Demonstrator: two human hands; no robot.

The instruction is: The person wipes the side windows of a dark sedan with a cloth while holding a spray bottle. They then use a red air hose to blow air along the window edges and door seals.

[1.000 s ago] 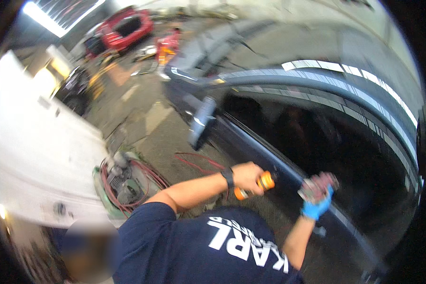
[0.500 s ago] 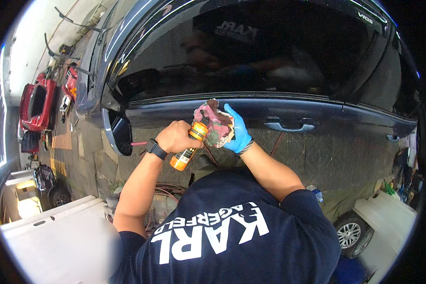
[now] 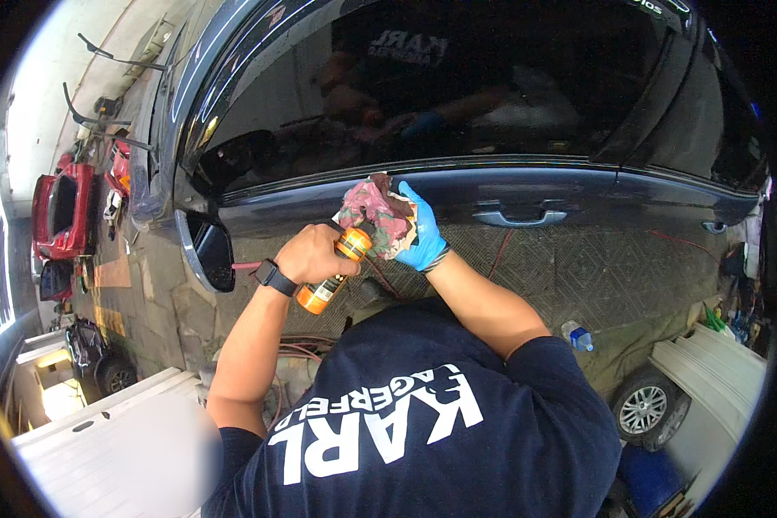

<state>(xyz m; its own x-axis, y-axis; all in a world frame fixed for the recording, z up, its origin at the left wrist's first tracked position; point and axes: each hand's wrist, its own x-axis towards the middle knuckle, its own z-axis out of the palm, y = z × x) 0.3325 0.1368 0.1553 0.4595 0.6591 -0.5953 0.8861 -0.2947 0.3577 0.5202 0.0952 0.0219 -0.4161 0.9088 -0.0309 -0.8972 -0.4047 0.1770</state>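
Note:
My bare left hand, with a black watch on its wrist, is wrapped round an orange bottle with a dark label. The bottle is tilted, its upper end close against a crumpled, multicoloured rag. Whether they touch, I cannot tell. In a blue glove, my right hand grips the rag from its right side, thumb up along the edge. Pink, brown and white patches show on the cloth. Just beyond both hands is the dark blue door of a car.
The car's side mirror juts out at the left; a door handle lies to the right. Red hose runs over the patterned floor mat. A plastic bottle and a wheel are at the lower right.
Both hands, with the bottle and rag, have shifted slightly left in the view. The rag looks turned, showing more pink, and the view itself has moved a little.

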